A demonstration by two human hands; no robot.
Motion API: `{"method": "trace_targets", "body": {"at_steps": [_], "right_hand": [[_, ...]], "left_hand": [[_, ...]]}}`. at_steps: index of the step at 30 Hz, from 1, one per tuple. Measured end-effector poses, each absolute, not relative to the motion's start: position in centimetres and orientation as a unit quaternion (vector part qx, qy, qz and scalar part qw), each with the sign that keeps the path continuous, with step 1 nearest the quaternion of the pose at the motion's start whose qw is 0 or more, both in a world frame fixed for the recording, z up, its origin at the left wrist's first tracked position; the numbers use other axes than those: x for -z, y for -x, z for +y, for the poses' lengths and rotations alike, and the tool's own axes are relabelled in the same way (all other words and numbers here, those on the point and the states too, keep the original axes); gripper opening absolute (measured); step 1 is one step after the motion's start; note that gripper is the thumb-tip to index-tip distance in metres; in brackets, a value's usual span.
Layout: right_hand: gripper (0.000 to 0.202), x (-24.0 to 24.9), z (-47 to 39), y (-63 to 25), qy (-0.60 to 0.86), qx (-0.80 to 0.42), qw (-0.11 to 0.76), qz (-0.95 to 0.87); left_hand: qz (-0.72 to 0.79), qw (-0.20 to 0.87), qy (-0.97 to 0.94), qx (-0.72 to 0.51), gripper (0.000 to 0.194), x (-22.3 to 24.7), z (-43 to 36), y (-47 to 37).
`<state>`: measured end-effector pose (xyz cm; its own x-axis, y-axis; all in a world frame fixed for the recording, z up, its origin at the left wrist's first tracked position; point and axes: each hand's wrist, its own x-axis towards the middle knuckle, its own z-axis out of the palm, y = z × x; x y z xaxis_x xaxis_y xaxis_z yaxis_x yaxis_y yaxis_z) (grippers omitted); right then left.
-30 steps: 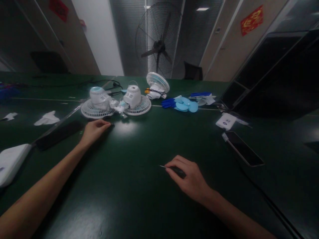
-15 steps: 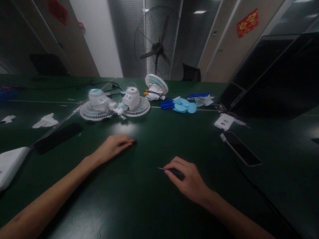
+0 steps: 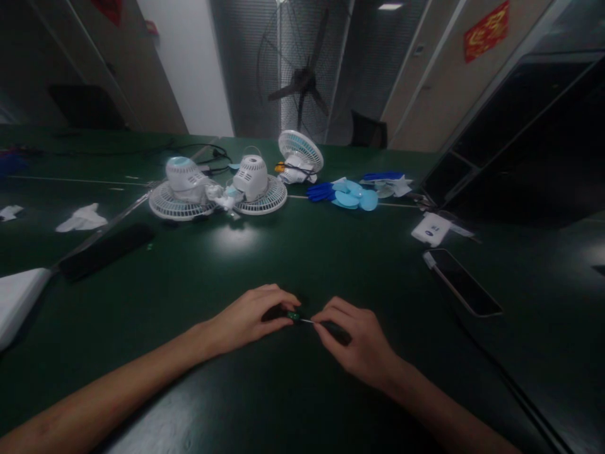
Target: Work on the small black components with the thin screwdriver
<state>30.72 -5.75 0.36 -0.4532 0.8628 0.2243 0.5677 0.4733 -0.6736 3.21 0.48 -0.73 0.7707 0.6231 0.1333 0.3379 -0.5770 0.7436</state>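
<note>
In the middle of the table, my left hand [image 3: 267,312] pinches a small green piece [image 3: 293,315] between thumb and fingers; its exact kind is too small to make out. My right hand [image 3: 357,334] is closed around a small screwdriver [image 3: 339,332] with a dark handle. The thin metal shaft points left, and its tip meets or nearly meets the green piece. Both hands rest low at the dark green table [image 3: 265,391].
Behind my hands lie white fan heads [image 3: 265,200], blue gloves [image 3: 321,192] and light-blue fan blades [image 3: 354,195]. On the right are a phone [image 3: 463,284], a small white box [image 3: 431,229] and a large dark screen [image 3: 529,145]. A dark flat object [image 3: 108,251] lies left.
My left hand has come right and nearer, from mid-table to the screwdriver's tip, with the small piece in its fingers. My right hand keeps its hold on the screwdriver, nearly unmoved.
</note>
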Motion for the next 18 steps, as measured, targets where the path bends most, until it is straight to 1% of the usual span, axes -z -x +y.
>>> {"method": "trace_targets", "body": {"at_steps": [5,9,13,18], "right_hand": [[0.017,-0.3,-5.7,-30.5,0.437,-0.266,0.278,-0.813],[0.017,-0.2,-5.7,-30.1,0.416,-0.299,0.300,-0.805],[0.016,0.0,-5.7,-30.0,0.423,-0.289,0.307,-0.802],[0.015,-0.4,-5.8,-30.6,0.439,-0.288,0.332,-0.784]], "left_hand": [[0.273,0.367,-0.867,-0.195,0.030,0.7,0.3,-3.5],[0.271,0.370,-0.867,-0.194,0.034,0.8,0.4,-3.5],[0.257,0.353,-0.879,-0.194,0.036,0.4,0.3,-3.5],[0.218,0.352,-0.890,-0.190,0.028,-0.3,0.2,-3.4]]}}
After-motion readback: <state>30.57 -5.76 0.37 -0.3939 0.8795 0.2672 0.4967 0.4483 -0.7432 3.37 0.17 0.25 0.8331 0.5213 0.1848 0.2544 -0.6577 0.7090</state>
